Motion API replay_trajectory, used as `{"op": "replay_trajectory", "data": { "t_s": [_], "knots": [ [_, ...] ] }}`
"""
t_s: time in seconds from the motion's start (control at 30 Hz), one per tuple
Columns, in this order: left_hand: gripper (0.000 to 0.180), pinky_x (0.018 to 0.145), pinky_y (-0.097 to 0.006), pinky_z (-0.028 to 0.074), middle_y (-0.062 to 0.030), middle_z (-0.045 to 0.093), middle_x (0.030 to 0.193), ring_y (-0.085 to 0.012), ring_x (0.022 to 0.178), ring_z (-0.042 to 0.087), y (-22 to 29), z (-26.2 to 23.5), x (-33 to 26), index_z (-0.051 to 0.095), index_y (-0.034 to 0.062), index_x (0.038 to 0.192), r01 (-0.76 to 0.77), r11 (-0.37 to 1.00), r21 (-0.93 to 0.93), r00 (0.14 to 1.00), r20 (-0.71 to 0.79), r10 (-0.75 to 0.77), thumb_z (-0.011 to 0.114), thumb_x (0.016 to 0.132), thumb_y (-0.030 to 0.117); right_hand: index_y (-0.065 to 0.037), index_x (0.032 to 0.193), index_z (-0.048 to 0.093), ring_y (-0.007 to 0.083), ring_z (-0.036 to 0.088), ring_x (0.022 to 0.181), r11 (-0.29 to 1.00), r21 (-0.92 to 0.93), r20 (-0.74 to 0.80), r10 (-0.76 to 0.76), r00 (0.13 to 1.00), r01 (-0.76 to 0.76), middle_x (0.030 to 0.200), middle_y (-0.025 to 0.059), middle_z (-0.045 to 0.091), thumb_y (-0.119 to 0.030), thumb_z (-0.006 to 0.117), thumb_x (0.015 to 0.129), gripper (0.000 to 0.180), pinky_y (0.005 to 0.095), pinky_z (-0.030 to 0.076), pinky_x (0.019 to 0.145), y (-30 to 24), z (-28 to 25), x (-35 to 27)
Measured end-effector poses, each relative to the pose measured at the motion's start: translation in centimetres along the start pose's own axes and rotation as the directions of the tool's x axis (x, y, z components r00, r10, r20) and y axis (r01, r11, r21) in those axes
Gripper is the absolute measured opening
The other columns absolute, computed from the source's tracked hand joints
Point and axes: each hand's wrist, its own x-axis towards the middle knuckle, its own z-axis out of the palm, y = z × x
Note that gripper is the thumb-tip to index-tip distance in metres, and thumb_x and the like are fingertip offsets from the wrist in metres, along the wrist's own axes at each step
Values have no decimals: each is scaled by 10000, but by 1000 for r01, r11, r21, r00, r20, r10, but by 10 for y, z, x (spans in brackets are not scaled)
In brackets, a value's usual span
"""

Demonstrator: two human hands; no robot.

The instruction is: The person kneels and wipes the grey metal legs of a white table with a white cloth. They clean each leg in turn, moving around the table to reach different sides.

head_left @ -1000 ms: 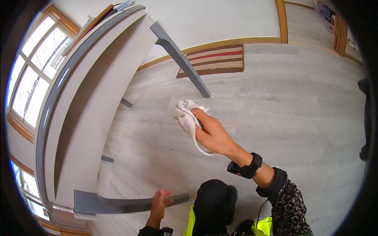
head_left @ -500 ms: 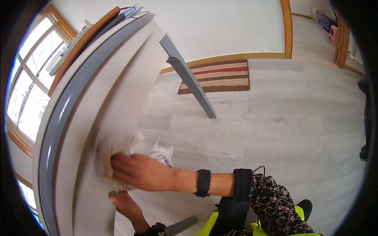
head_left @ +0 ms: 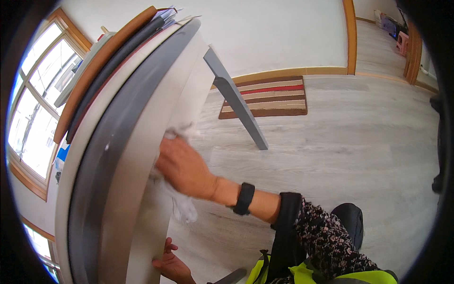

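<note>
A table with a pale top and a rounded grey rim (head_left: 101, 142) fills the left side, its pale side panel (head_left: 149, 222) below the rim facing me. Against that panel my right hand (head_left: 184, 165) is closed on a bunched whitish cloth (head_left: 182, 208), slightly blurred; part of the cloth hangs below the hand and part shows beyond it. Lower down, my left hand (head_left: 172, 266) is at the panel's lower edge, its thumb on the face and its other fingers curled partly behind it.
Brown and black flat folders (head_left: 106, 66) and papers lie stacked on the tabletop. A slanted grey table leg (head_left: 239, 104) stands beyond my right hand, near a striped mat (head_left: 279, 97) on the pale wood floor (head_left: 340, 142). A doorway frame (head_left: 350, 38) is farther off.
My right hand with the cloth has moved up and away along the panel. My left hand has shifted slightly right and down, now at the panel's edge. The view has shifted a little.
</note>
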Motion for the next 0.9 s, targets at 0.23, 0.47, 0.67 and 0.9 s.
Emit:
{"op": "replay_trajectory", "data": {
  "t_s": [0.23, 0.47, 0.67, 0.9],
  "knots": [
    [539, 596, -246, 445, -69, 563, 1047, -186, 843, 590, 25, 15, -18, 401, 102, 1179, 7, 1000, 20, 989, -148, -4, 437, 844, 522, 19, 930, 466, 365, 460, 895, 985, -96, -168, 127, 978, -145, 937, 187, 468, 71, 456, 636, 299, 413, 397, 768, 88, -18, 22],
    [445, 607, -247, 434, -51, 562, 983, -163, 892, 541, 17, 57, -44, 437, 104, 1129, 96, 991, -91, 938, -324, -121, 364, 893, 474, 2, 980, 424, 400, 434, 866, 967, -175, -220, 143, 965, -183, 921, 210, 454, 73, 425, 700, 289, 445, 373, 741, 190, -43, 38],
    [422, 617, -249, 401, -40, 534, 807, -133, 767, 511, -11, 91, -67, 446, 101, 1085, 233, 968, -94, 880, -404, -251, 343, 901, 466, 31, 928, 419, 404, 431, 841, 1000, -30, -288, -10, 958, 2, 874, 225, 472, 40, 415, 680, 247, 457, 364, 730, 227, -61, 79],
    [397, 628, -262, 437, -61, 568, 789, -149, 739, 543, -39, 154, -78, 476, 83, 1068, 297, 945, -139, 880, -345, -327, 379, 899, 428, 24, 1005, 452, 396, 447, 861, 998, 53, -128, -19, 992, 26, 911, 224, 475, 2, 479, 673, 334, 454, 368, 754, 259, -47, -1]
  ]
}}
